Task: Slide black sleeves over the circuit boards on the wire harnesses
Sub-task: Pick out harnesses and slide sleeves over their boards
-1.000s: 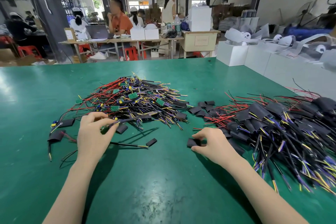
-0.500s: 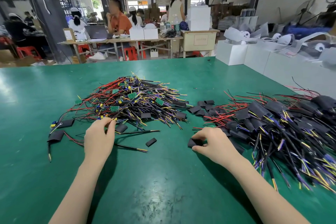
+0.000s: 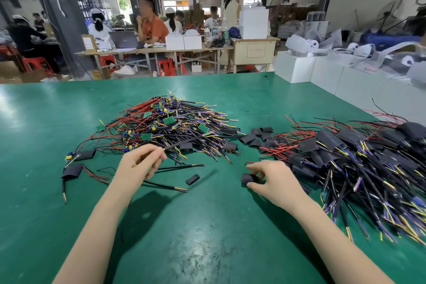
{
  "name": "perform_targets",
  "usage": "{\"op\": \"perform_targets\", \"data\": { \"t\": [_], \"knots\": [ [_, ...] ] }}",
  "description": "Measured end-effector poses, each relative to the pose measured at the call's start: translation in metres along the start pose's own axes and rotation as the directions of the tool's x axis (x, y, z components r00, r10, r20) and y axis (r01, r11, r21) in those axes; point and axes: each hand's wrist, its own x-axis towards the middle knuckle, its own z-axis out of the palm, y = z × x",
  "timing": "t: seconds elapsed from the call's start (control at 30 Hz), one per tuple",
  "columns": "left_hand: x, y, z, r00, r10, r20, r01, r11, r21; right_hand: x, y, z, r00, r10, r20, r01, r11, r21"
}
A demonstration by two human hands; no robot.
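Wire harnesses make up the central heap (image 3: 170,129): thin red, black, yellow and purple insulated leads soldered to small green circuit boards, lying tangled on the green-topped bench (image 3: 207,237). The left hand (image 3: 140,163) has a narrow grip, thumb and fingertips pinching one black-jacketed lead (image 3: 184,143) near its cut end, the rest of it running up and back into the heap. The right hand (image 3: 274,180) pinches a short flattened black sleeve (image 3: 247,178) between thumb and fingers, low over the bench. A second loose sleeve (image 3: 192,179) lies flat between the two hands, and more loose black sleeves (image 3: 255,137) sit between the central heap and the right-hand pile of sleeved harnesses (image 3: 359,159).

Everything here looks very light. The leads are limp and springy, so a harness drawn by one wire will likely drag its neighbours and snag on board corners; a hold close to the board, on the bundled leads, should give more control than the far tip. The boards look rigid but small, with solder joints that could be strained by hard tugging. The sleeve is soft, thin-walled tubing lying collapsed flat; I judge it needs squeezing at its folded edges to open its mouth before the wires and board go in. Its smooth skin may slip, so a firm pinch at the rear half, leaving the mouth free, seems best.
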Motion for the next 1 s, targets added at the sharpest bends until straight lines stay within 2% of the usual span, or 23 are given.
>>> {"op": "perform_targets", "data": {
  "t": [0.1,0.2,0.3,0.57,0.73,0.87,1.0],
  "knots": [
    [-0.002,0.001,0.001,0.987,-0.011,0.16,0.016,0.999,-0.029,0.001,0.003,-0.007,0.987,0.031,-0.156,-0.015,0.995,0.101],
    [-0.003,0.002,0.004,0.983,-0.004,0.184,0.014,0.999,-0.053,0.001,0.001,-0.014,0.961,0.038,-0.274,0.033,0.968,0.247],
    [-0.005,0.003,0.009,0.977,-0.006,0.215,0.023,0.997,-0.076,-0.001,-0.002,-0.017,0.945,-0.025,-0.325,0.115,0.959,0.26],
    [-0.009,0.01,0.017,0.955,-0.033,0.294,0.056,0.996,-0.071,-0.003,-0.008,-0.019,0.937,-0.147,-0.316,0.228,0.945,0.236],
    [-0.011,0.011,0.018,0.923,-0.088,0.374,0.097,0.995,-0.007,-0.006,-0.011,-0.017,0.953,-0.231,-0.197,0.271,0.939,0.211],
    [-0.012,0.012,0.019,0.889,-0.13,0.44,0.136,0.991,0.019,-0.009,-0.016,-0.013,0.935,-0.341,-0.1,0.344,0.939,0.013],
    [-0.011,0.011,0.019,0.877,-0.149,0.458,0.141,0.989,0.051,-0.009,-0.023,-0.007,0.936,-0.347,-0.05,0.349,0.937,0.033]
  ]
}}
